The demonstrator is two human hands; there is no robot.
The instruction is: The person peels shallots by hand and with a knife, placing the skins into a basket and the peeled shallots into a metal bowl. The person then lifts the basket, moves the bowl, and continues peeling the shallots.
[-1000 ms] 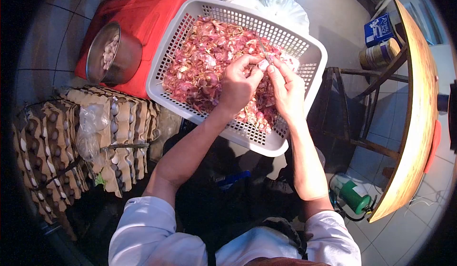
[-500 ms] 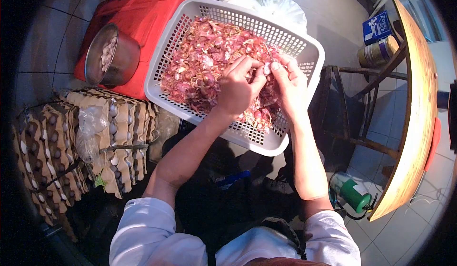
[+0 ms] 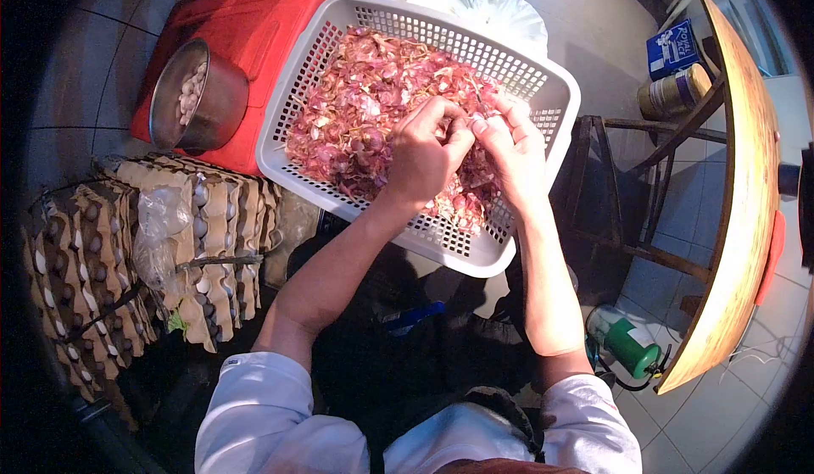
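Observation:
A grey perforated plastic basket (image 3: 270, 139) holds a heap of small red shallots (image 3: 366, 142) and loose papery skins. My left hand (image 3: 421, 147) is closed over the heap, its thumb and forefinger pinched on a small shallot that the fingers mostly hide. Fingertip to fingertip with it, my right hand (image 3: 515, 147) is closed too, its thumb pressing towards the same shallot. A thin dark blade (image 3: 478, 92), seemingly of a small knife, sticks up from the fingers of my right hand; its handle is hidden.
On a red cooler box (image 3: 254, 29) at the left, a metal pot (image 3: 225, 105) holds pale peeled bulbs. Stacked egg trays (image 3: 182, 245) stand below. A white plastic bag (image 3: 500, 16) lies behind the basket. To the right are a wooden tabletop (image 3: 742, 194) and a green gas canister (image 3: 632, 347).
My right thumb has moved in over the shallot, which showed pale between the fingertips before and is now mostly covered. Both hands stay over the basket.

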